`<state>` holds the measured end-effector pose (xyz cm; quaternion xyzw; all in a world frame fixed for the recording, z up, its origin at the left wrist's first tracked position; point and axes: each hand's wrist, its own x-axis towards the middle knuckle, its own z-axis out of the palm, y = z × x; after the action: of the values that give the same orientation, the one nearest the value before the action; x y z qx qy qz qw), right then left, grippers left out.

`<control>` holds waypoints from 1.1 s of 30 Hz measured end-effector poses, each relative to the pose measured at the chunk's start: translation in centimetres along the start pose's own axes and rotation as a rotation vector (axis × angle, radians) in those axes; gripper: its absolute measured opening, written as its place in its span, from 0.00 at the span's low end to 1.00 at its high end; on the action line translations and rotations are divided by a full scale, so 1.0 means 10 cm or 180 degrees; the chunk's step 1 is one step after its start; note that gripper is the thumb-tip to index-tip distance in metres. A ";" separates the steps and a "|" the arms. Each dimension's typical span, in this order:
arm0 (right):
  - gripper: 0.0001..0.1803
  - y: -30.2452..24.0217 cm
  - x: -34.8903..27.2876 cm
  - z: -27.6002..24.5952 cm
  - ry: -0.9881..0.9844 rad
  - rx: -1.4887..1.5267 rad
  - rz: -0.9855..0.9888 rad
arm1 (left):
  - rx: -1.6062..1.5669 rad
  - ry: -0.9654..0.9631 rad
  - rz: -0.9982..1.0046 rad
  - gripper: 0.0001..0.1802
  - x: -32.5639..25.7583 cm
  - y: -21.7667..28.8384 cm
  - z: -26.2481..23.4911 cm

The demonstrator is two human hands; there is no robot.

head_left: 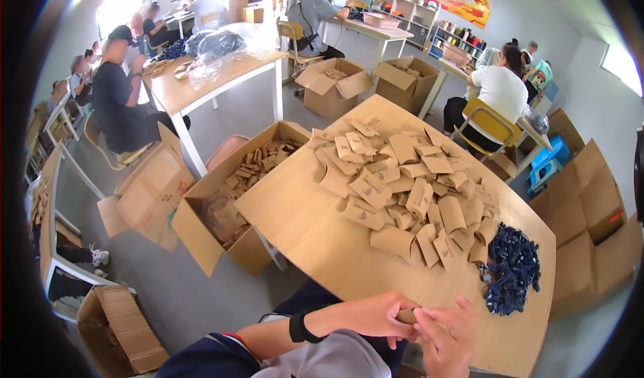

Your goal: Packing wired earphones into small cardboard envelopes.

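A small brown cardboard pillow box is between my two hands at the table's near edge. My left hand, reaching in from the left, has its fingers closed around the box. My right hand pinches the box's right end, with some fingers raised; its exact grip is partly hidden. Beyond the hands lies a heap of brown pillow boxes with dark print, some flattened and others puffed out. To the right of the heap is a tangled pile of small dark blue pieces with pale bits.
The wooden table slants before me. Left of it stands an open carton full of brown boxes. Two more cartons sit behind the table. Cardboard leans at the right. Several people work at other tables.
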<state>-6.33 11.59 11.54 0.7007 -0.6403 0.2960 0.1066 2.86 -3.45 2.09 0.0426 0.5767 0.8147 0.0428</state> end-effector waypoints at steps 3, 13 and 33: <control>0.21 -0.03 -0.10 0.07 -0.0029 0.0212 0.0598 | 0.0470 0.0092 -0.0171 0.10 0.02 -0.01 -0.05; 0.20 0.14 -0.32 -0.01 0.0181 0.0581 0.1038 | -0.0545 0.0102 0.0273 0.15 0.01 0.05 0.03; 0.05 -0.19 -0.24 0.21 0.2372 0.1400 0.0622 | 0.2583 0.1854 0.3496 0.09 0.09 0.52 0.59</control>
<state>-3.93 12.74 8.95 0.4884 -0.5432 0.6662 0.1501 2.56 0.50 8.98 0.1196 0.7161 0.4200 -0.5446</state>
